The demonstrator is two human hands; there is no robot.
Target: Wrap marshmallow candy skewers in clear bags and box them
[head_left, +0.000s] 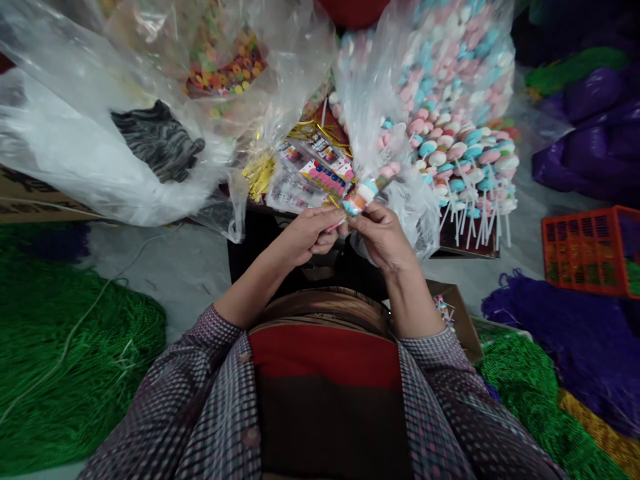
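My left hand and my right hand meet in front of my chest, both with fingers closed. Between their fingertips they pinch a small wrapped bundle of candies in pink, white and blue, with a clear wrapper around it. Just above lie printed packet labels and gold twist ties. Behind my right hand stands a big clear bag of pastel lollipops with white sticks pointing down.
A clear bag of coloured ring candies and a white plastic bag are at the upper left. Green bead strands pile at the left, purple strands and an orange crate at the right. A small cardboard box sits beside my right elbow.
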